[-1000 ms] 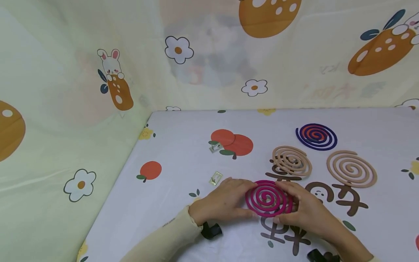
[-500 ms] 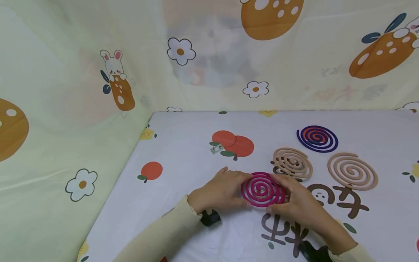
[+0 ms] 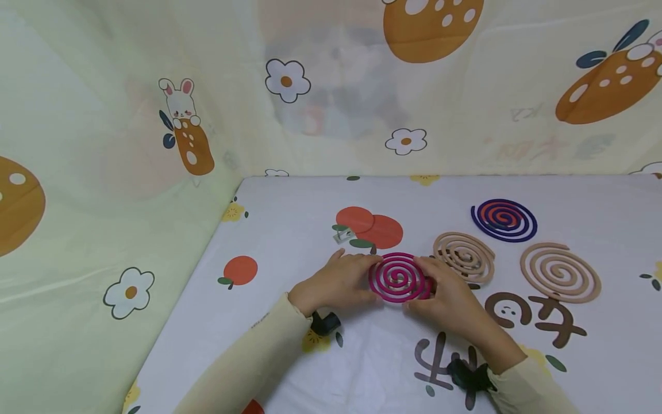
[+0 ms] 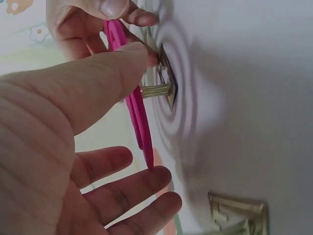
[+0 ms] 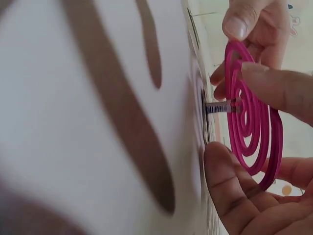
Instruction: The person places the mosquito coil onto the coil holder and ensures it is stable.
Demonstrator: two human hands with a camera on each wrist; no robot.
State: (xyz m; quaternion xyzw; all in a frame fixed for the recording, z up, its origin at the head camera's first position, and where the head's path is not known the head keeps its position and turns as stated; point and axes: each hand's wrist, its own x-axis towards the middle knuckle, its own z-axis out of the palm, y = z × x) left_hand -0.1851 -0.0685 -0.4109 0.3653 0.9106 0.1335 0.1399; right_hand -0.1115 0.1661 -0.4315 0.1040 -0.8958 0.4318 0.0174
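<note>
We saw a cream printed cloth (image 3: 331, 152) behind a white tabletop (image 3: 289, 230) with printed fruit and lettering. Over it reached the left hand (image 3: 336, 282) and the right hand (image 3: 447, 299), each pinching opposite edges of one coil between thumb and fingers, with the thumbs lapping over its rim in our wrist views.

Around them we found a flat tan spiral coil (image 3: 560, 271) on the right, a second tan spiral coil (image 3: 465, 257) just beyond the right hand and partly hidden by it, and, farther back, a dark blue and orange spiral coil (image 3: 505, 219).

The magenta spiral coil (image 3: 398, 276), round and evenly wound with see-through gaps, was held above the tabletop, face up, between both hands.

Beneath it we saw a small metal stand (image 4: 168, 78), its prong pointing up to the coil's middle; we could not tell whether they touched. Another small metal stand (image 3: 344, 236) lay beyond the left hand.
</note>
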